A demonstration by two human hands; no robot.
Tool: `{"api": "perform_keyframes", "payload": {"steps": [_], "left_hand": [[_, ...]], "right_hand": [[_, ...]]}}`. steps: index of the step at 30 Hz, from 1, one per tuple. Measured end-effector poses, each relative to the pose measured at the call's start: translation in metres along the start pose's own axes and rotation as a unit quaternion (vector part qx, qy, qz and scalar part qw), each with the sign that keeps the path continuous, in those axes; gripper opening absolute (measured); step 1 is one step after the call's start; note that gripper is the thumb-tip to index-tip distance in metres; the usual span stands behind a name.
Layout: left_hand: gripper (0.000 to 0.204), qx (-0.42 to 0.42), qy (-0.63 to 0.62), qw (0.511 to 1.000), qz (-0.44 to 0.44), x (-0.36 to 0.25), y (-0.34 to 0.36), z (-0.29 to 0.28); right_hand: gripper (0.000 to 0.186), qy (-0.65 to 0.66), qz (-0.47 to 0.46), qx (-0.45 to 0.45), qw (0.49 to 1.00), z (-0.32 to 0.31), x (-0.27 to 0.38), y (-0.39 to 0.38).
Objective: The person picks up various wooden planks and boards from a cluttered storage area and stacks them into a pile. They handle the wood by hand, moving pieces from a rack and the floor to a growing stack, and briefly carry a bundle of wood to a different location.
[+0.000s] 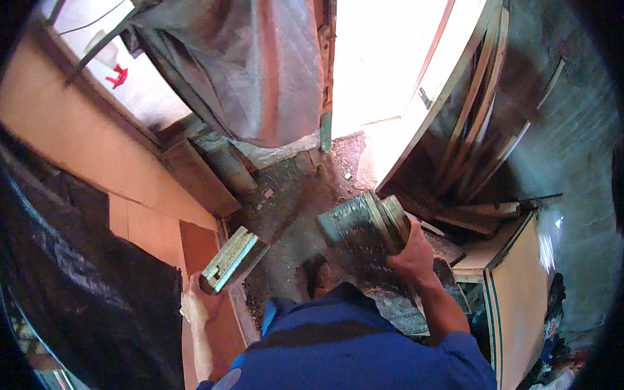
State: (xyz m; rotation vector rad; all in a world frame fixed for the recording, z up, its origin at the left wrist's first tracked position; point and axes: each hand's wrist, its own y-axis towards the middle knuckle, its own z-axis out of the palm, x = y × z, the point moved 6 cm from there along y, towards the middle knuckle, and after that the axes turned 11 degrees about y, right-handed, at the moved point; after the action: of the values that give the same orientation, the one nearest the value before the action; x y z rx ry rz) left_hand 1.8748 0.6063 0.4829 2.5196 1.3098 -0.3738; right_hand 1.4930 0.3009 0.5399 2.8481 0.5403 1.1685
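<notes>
My left hand (pixel 195 297) is closed on the near end of a short block (pixel 233 258), which looks like wood pieces stacked together with a pale strip along one side. My right hand (pixel 413 250) grips the right side of a thick stack of dark boards (pixel 358 228) with pale worn edges. Both loads are held up over the floor in front of me, apart from each other. The fingers under each load are mostly hidden.
An orange-brown panel (pixel 153 166) and a black cloth (pixel 74 272) lie to the left. A grey curtain (pixel 232 67) hangs ahead beside a bright doorway (pixel 376 55). Long wooden strips (pixel 474 107) lean at the right, above a pale cabinet (pixel 518 305). Debris litters the floor (pixel 277 189).
</notes>
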Motion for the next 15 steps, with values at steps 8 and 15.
{"api": "perform_keyframes", "payload": {"steps": [8, 15], "left_hand": [[0.068, -0.062, -0.032, 0.995, 0.070, 0.021, -0.015, 0.010], [0.067, -0.044, -0.034, 0.990, 0.126, 0.032, -0.006, -0.001]], "right_hand": [[0.084, -0.022, -0.009, -0.062, 0.998, 0.004, 0.007, -0.037], [0.085, -0.037, -0.033, -0.115, 0.992, -0.001, 0.047, -0.070]]}}
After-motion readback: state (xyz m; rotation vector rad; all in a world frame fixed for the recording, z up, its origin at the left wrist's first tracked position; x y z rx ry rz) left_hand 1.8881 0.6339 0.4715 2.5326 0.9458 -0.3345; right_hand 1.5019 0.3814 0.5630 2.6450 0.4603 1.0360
